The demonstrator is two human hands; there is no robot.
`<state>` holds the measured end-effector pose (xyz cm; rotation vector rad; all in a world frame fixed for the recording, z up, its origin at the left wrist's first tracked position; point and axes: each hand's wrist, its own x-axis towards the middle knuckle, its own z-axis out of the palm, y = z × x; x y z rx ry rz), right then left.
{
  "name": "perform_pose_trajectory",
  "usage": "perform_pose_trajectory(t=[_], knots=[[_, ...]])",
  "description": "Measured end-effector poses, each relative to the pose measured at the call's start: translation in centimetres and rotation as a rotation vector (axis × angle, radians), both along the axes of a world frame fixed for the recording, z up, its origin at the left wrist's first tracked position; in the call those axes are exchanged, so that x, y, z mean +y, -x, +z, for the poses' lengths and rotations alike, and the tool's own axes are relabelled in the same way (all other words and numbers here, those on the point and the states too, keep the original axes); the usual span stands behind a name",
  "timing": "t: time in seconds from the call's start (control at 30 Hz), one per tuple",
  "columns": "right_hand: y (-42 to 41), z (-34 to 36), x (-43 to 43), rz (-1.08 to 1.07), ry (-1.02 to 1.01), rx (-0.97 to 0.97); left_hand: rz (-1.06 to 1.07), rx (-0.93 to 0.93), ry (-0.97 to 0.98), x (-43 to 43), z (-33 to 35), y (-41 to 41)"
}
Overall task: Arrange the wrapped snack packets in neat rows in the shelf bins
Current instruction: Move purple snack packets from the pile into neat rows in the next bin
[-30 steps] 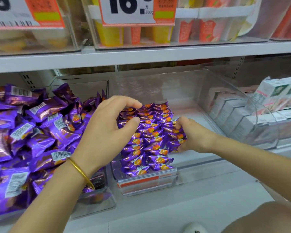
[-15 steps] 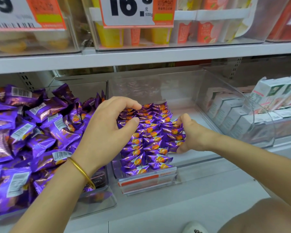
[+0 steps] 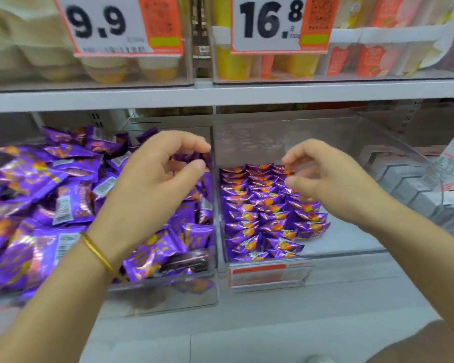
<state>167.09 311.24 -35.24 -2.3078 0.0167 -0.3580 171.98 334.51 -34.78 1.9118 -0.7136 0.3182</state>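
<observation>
Small purple wrapped packets (image 3: pixel 262 213) lie in neat rows along the left side of a clear middle bin (image 3: pixel 351 254). A loose heap of larger purple packets (image 3: pixel 50 195) fills the clear bin (image 3: pixel 168 297) to its left. My left hand (image 3: pixel 155 184), with a gold bangle at the wrist, hovers over the heap's right edge with fingers loosely curled and thumb and forefinger apart, holding nothing. My right hand (image 3: pixel 325 179) hovers just above the rows' far right side, fingers loosely curled and empty.
White boxes (image 3: pixel 414 189) fill a clear bin at the right. The upper shelf's edge (image 3: pixel 220 96) runs across above, with price tags (image 3: pixel 268 22) and cup and pouch snacks behind them. The middle bin's right half shows bare floor.
Both hands have lifted off the rowed packets. My left hand has moved left over the heap bin, and my right hand has risen and let go of the rows' edge.
</observation>
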Motion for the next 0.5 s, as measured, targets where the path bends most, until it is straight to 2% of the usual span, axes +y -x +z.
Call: perform_pose_trajectory(t=[0.17,0.27,0.4,0.5], knots=[[0.5,1.8,7.1,0.246,-0.07,-0.138,0.108,-0.162,-0.343,5.4,0.1,0.9],[0.1,2.0,10.8,0.398,0.207,-0.2,0.136,-0.228,-0.512,8.3,0.1,1.1],[-1.6,1.0,13.8,0.447,0.568,0.012,0.117,-0.252,-0.613,10.7,-0.2,1.4],[-2.2,0.7,15.5,0.448,0.689,0.163,0.135,-0.216,-0.653,11.2,-0.6,1.6]])
